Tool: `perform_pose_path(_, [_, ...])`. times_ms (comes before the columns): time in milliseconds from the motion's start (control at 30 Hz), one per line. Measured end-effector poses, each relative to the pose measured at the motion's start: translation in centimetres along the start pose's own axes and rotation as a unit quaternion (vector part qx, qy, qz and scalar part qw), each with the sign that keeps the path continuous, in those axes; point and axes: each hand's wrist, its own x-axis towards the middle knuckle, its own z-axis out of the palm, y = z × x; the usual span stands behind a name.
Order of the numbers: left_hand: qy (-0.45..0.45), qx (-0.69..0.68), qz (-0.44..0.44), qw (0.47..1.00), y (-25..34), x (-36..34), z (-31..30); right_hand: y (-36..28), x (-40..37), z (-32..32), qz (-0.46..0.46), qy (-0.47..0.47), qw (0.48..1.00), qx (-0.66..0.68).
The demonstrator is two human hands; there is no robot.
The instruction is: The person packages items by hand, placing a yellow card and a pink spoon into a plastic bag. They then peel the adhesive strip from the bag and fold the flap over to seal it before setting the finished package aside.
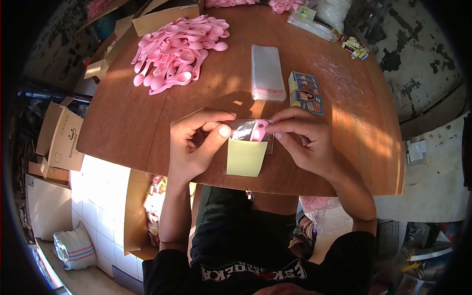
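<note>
A clear plastic bag [242, 129] is held up over the near edge of the table. Inside it are a pale yellow card [246, 158] and a pink spoon [259, 130], of which only the handle end with a hole shows above the card. My left hand [199, 142] pinches the bag's upper left side between thumb and fingers. At the upper right corner, beside the spoon handle, the fingers of my right hand [306, 136] are closed on the bag. The rest of the spoon is hidden behind the card.
A heap of pink spoons [179, 51] lies at the table's far left. Ahead of my hands are a stack of clear bags [268, 71] and a blue printed box [306, 92]. Small packets [355, 48] sit at the right edge. An open carton [140, 211] stands below the table.
</note>
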Motion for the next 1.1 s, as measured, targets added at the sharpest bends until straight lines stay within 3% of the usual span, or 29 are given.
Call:
perform_pose_path(600, [0.039, -0.012, -0.025, 0.999, -0.2, -0.2, 0.6, 0.5, -0.1, 1.0, -0.059, 0.041, 0.997, -0.028])
perform_pose_path(867, [0.067, -0.012, -0.038, 0.997, -0.5, 0.0, 1.2, 0.8, -0.7, 2.4, -0.032, 0.093, 0.994, 0.036])
perform_pose_path(933, [0.008, -0.139, -0.072, 0.988, 0.2, -0.3, 1.5, 0.6, -0.7, 2.3, -0.022, 0.095, 0.994, 0.049])
perform_pose_path(967, [-0.055, -0.12, -0.1, 0.986, -0.1, -0.8, 0.9, 0.5, -0.8, 2.2, -0.026, 0.075, 0.995, 0.057])
perform_pose_path(1067, [-0.109, 0.001, -0.203, 0.973, 2.0, -3.4, -0.4, -0.3, -1.2, 1.6, -0.006, 0.027, 0.996, 0.087])
perform_pose_path(1100, [-0.119, -0.037, -0.183, 0.975, 2.5, -4.9, -0.8, -0.6, -1.2, 1.1, 0.02, 0.0, 0.994, 0.108])
